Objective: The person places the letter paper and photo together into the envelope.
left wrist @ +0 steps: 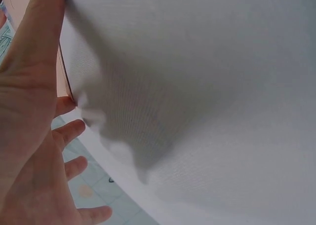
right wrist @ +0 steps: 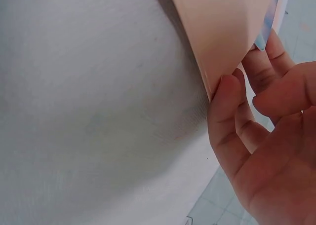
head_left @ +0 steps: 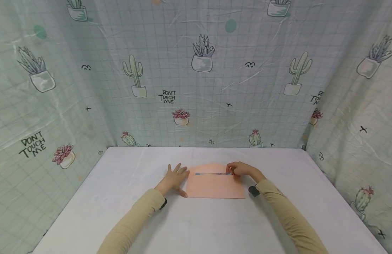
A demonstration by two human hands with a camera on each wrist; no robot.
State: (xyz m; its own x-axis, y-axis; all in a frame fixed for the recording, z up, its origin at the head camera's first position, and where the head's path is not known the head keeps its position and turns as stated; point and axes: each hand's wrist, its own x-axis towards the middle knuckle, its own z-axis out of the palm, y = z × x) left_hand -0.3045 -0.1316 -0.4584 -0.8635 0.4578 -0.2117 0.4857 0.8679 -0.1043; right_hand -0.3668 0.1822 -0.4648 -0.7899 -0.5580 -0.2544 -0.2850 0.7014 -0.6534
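Note:
A peach envelope (head_left: 215, 187) lies on the white table with its flap (head_left: 212, 167) opened away from me. A narrow strip of a blue patterned card (head_left: 212, 174) shows at its mouth; the rest is hidden inside. My left hand (head_left: 175, 178) rests with spread fingers at the envelope's left edge, the thumb by the near left corner. At the upper right, my right hand (head_left: 240, 169) has curled fingers and grips the envelope's edge beside the mouth. In the right wrist view, fingertips (right wrist: 228, 87) meet the envelope's side, while others are right at the card's corner (right wrist: 261, 41).
The white table (head_left: 135, 225) reaches back to a hanging cloth (head_left: 202, 88) printed with potted cacti, which also covers both sides. Dark bands sit at both wrists, including a dark round piece (head_left: 254, 191) beneath the right one.

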